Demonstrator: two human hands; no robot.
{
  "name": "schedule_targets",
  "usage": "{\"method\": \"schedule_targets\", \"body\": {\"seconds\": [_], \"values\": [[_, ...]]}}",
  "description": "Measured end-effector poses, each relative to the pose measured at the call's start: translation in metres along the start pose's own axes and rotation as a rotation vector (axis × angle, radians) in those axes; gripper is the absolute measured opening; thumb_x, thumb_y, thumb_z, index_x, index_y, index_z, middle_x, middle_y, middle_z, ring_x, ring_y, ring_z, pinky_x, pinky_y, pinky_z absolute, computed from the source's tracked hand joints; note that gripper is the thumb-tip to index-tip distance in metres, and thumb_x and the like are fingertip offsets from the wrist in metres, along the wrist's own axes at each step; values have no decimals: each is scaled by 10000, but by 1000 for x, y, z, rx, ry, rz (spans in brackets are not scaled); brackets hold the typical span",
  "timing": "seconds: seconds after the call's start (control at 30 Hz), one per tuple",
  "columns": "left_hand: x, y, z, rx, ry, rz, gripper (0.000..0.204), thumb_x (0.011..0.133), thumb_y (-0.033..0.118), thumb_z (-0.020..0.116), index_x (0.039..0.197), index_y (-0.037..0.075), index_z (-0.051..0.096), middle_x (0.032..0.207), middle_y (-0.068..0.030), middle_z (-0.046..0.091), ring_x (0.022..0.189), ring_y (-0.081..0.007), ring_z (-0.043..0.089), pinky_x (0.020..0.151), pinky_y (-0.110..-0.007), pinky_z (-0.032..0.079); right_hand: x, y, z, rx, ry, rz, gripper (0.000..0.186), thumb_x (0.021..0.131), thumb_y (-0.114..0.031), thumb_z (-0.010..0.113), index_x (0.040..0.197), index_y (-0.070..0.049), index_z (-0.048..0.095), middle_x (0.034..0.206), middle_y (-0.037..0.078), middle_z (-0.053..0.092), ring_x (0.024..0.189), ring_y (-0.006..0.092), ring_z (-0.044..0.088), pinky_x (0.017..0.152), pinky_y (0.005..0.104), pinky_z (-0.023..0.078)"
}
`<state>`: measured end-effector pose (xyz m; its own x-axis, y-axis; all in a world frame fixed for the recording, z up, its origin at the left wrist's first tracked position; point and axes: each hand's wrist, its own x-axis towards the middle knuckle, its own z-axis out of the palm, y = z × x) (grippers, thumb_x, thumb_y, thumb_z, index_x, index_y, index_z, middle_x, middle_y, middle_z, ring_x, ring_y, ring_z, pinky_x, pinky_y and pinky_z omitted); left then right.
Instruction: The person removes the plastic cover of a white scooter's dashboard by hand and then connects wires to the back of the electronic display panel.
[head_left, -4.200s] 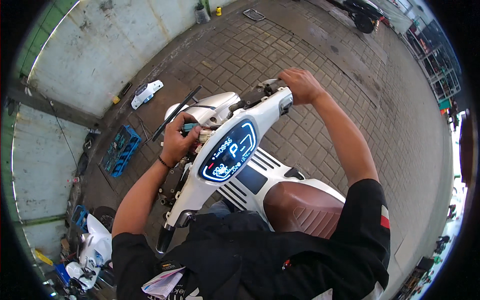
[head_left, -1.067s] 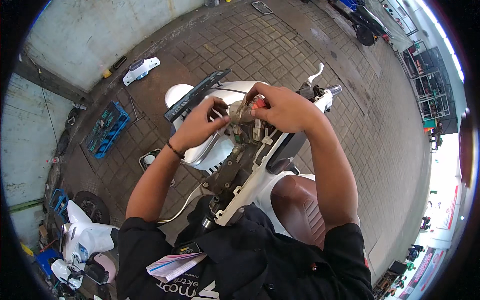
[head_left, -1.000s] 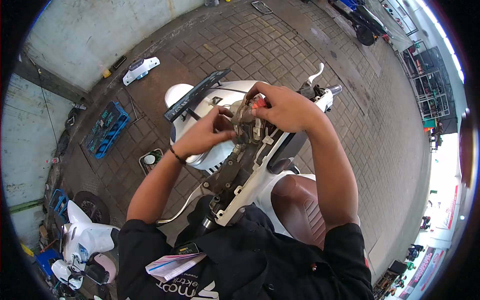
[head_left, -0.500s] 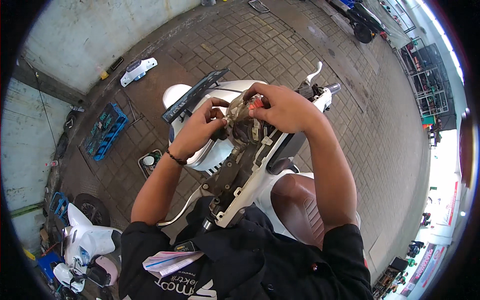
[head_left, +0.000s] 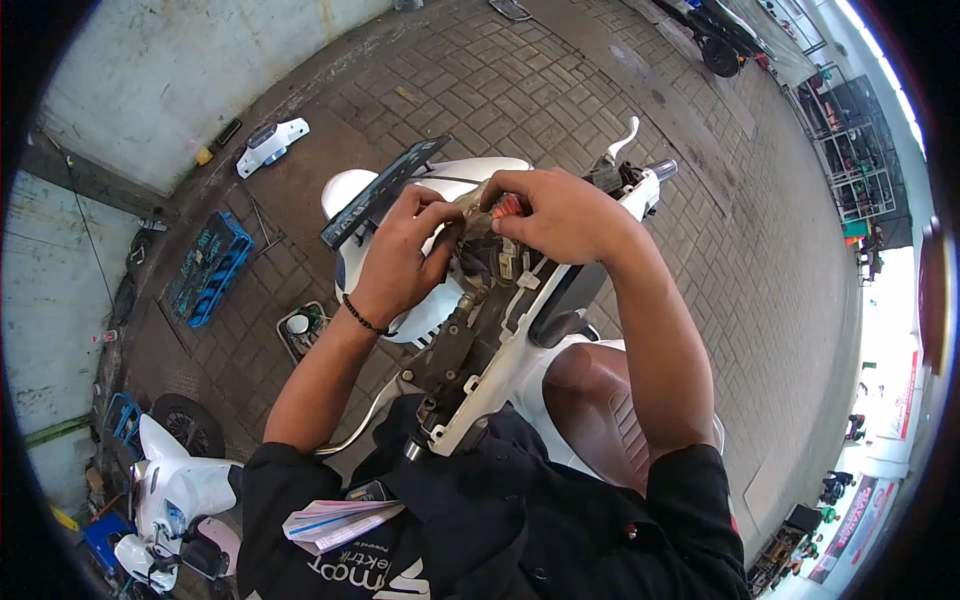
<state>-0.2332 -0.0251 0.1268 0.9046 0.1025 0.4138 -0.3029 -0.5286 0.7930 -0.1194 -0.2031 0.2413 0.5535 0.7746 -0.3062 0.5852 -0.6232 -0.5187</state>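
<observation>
A white scooter's handlebar [head_left: 462, 340] lies bared in front of me, its cover off and its wiring exposed. At its middle sits a bundle of wires and connectors [head_left: 500, 262], with brownish translucent plastic wrap [head_left: 474, 200] on its far side. My right hand [head_left: 575, 218] is closed in a pinch on a small red-orange piece, perhaps a connector [head_left: 508, 206], at the wrap's right edge. My left hand [head_left: 400, 262] has curled fingers and thumb closed at the wrap's left edge; the fingertips are partly hidden.
A dark number plate [head_left: 385, 192] stands beyond my left hand. On the paving lie a white scooter cover [head_left: 272, 146], a blue tool case [head_left: 212, 268] and a small parts tray [head_left: 300, 326]. Another white scooter [head_left: 180, 490] is at lower left. The brown seat [head_left: 600, 405] is at right.
My left hand has turned and shifted a little, its fingers now more curled at the wrap. My right hand keeps its pinch, almost in place. The view has shifted slightly.
</observation>
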Motion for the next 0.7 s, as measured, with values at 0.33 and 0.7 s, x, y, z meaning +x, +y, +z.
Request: {"method": "schedule_targets", "body": {"seconds": [0.33, 0.7], "values": [[5, 11, -17, 287, -147, -3, 201, 909, 183, 685, 1021, 16, 668, 1162, -179, 594, 1046, -353, 609, 919, -406, 491, -1, 0, 1, 25, 8, -8, 325, 875, -254, 656, 1132, -56, 657, 973, 205, 690, 919, 370, 658, 825, 430, 507], [2, -1, -8, -537, -133, -372, 269, 979, 231, 608, 1039, -21, 682, 1256, -107, 591, 1195, -203, 531, 1034, -359, 403, -2, -5, -1, 23, 27, 61, 372, 848, -305, 665, 1169, -118, 677, 1061, 166, 705, 1014, 366, 658, 883, 429, 519]]}}
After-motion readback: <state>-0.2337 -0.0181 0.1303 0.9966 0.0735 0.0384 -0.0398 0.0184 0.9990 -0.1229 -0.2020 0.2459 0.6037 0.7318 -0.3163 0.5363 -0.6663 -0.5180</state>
